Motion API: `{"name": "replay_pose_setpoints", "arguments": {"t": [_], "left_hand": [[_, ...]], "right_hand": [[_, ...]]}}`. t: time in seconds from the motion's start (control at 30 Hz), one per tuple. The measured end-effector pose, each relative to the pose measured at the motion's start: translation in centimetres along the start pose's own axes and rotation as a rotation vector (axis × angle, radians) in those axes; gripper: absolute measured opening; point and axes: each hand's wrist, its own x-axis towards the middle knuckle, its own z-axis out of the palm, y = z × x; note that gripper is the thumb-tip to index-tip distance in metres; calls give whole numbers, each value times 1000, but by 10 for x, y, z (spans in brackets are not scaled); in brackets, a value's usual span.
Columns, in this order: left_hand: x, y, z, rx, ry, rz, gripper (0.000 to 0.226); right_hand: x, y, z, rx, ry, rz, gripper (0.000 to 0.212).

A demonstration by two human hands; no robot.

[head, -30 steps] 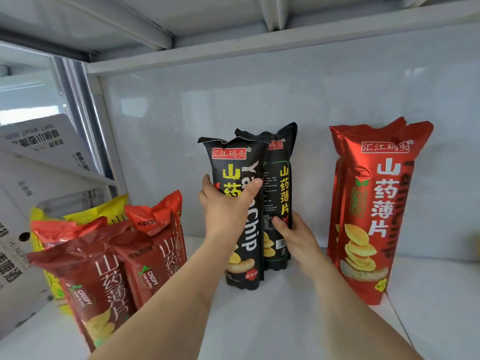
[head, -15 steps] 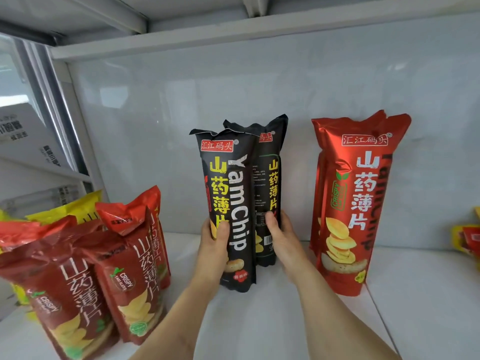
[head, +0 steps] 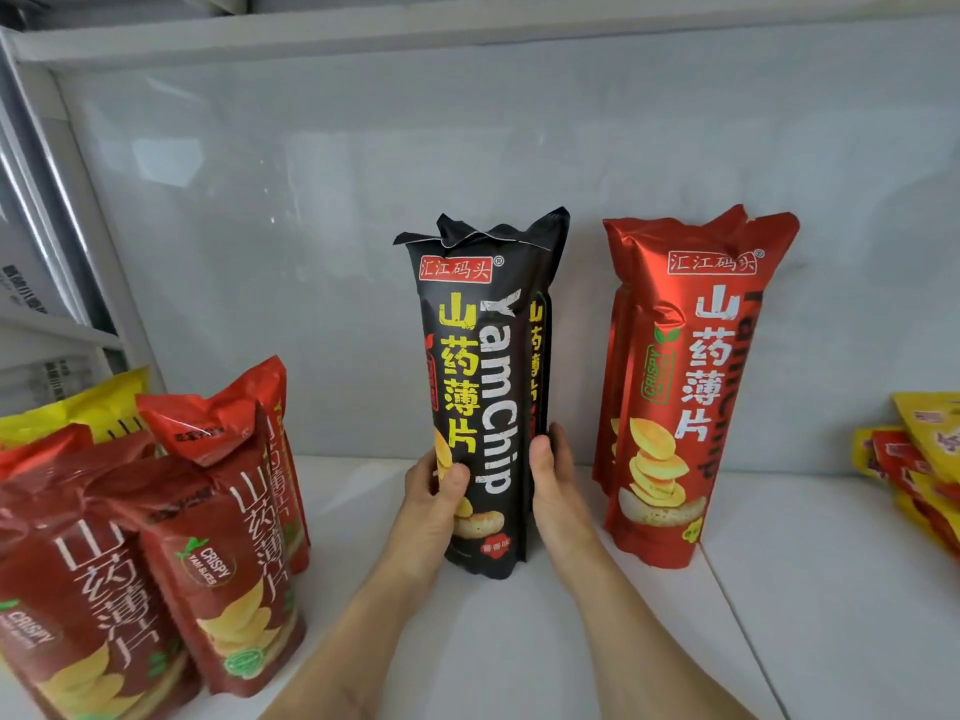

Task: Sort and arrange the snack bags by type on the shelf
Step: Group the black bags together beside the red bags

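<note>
Black snack bags (head: 480, 387) standing upright mid-shelf, long axis vertical, fronts facing near.
Left hand (head: 434, 504) and right hand (head: 553, 485) are gripping their lower sides on the white shelf (head: 779, 615) before a grey wall.

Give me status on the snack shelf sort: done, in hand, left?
Done: tall red bags stand grouped against the back wall. In hand: left hand and right hand squeeze the two black bags together. Left: mixed red and yellow bags at left, yellow pile at right.
</note>
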Motion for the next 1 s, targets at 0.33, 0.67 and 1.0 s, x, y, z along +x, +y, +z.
{"name": "replay_pose_setpoints", "arguments": {"t": [0.33, 0.67, 1.0], "left_hand": [[25, 10, -7, -152, 22, -73, 85], [37, 8, 15, -269, -219, -296, 80], [44, -6, 41, -253, -169, -322, 81]], "right_hand": [[-36, 5, 1, 24, -57, -53, 85], [-41, 16, -7, -105, 23, 3, 52], [-40, 18, -19, -182, 160, 5, 32]]}}
